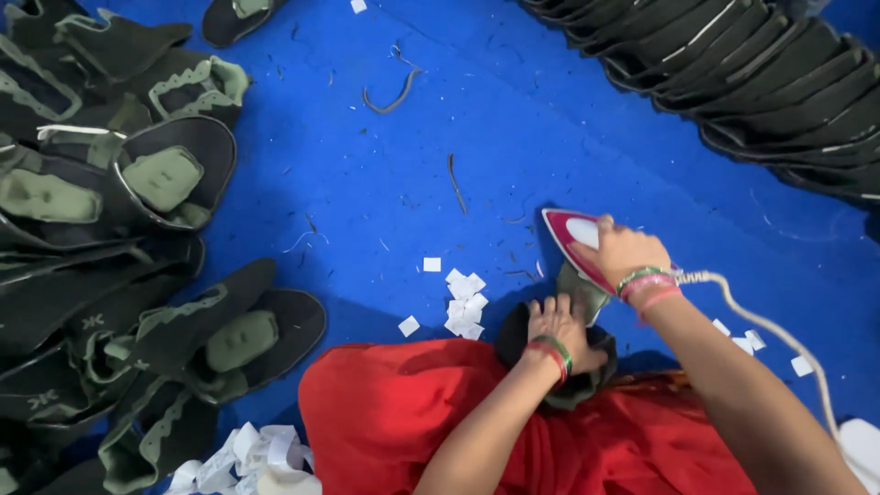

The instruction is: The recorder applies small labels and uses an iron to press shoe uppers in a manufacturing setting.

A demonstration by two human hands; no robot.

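Dark fabric piece (513,335), mostly hidden under left hand (561,328), perhaps felt.

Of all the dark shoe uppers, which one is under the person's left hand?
The black fabric shoe upper by the red cloth: the left hand presses it, beside the red-and-white iron. The others lie untouched in piles.

We see both forearms bare, with no sleeves. Our left hand (561,323) wears stacked bangles at the wrist, red and green. Our right hand (623,252) wears green, pink and red bangles. Bright red cloth (394,412) drapes over our lap, with a patterned edge.
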